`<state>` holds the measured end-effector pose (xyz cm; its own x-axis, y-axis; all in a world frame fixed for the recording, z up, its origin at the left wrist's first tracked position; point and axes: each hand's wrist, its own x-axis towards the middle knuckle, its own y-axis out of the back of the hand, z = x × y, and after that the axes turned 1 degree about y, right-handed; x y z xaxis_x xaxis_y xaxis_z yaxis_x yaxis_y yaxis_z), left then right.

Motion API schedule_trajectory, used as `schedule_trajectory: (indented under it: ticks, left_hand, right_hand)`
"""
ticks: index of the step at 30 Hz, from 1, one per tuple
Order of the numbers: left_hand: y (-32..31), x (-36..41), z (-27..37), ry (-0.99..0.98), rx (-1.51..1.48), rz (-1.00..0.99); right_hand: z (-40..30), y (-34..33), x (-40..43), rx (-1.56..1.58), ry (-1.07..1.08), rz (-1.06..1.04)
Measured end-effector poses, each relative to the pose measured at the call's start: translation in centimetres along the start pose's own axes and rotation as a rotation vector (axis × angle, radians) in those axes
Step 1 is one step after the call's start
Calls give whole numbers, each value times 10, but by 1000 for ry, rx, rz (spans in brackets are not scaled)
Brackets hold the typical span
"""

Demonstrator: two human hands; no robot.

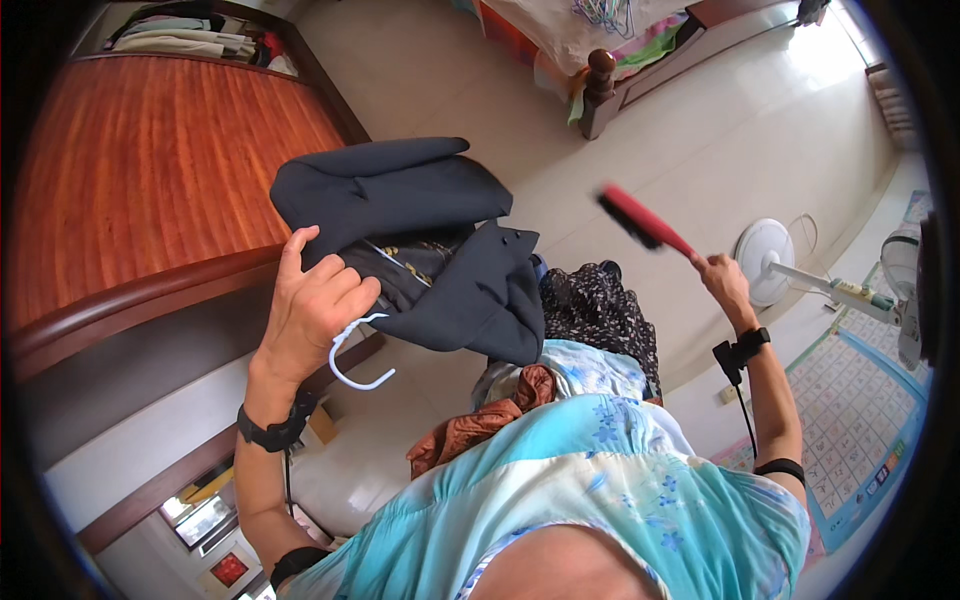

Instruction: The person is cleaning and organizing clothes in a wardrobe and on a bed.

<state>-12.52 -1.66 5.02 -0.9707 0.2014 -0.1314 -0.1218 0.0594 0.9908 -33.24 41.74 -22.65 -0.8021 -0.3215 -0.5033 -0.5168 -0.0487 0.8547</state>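
A dark suit jacket (420,187) hangs in front of me on a white hanger, and the hanger's hook (334,364) sticks out below my left hand (311,315). That hand grips the jacket by its collar area, with the index finger extended over the cloth. Between the jacket's folds a patterned dark lining (409,262) shows. Out to the right, my right hand (724,281) holds a red-handled brush (649,217) by its grip. Dark bristles face down and left, apart from the jacket, and the brush head is slightly blurred.
To the left stands a wooden wardrobe (172,150) with folded clothes (184,41) in an opening. A bed (600,90) with a knobbed post is at the top, bearing several hangers (607,15). A white standing fan (765,259) and wall charts (847,420) are at right.
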Motion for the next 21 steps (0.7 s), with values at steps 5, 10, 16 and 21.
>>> schedule_trajectory:
  ticks: [5,10,16,21]
  left_hand:
    - [-1,3,8,-75,51,-16]
    - [13,11,11,-117,53,20]
    - [9,12,13,-142,41,116]
    - [2,26,-8,-5,-192,14]
  right_hand:
    - [-156,82,-25,1271,242,-428]
    - [-179,19,-12,1229,406,-629]
    - [-23,-139,16,256,-166,-155]
    - [-29,-29,-7,893,-342,-317]
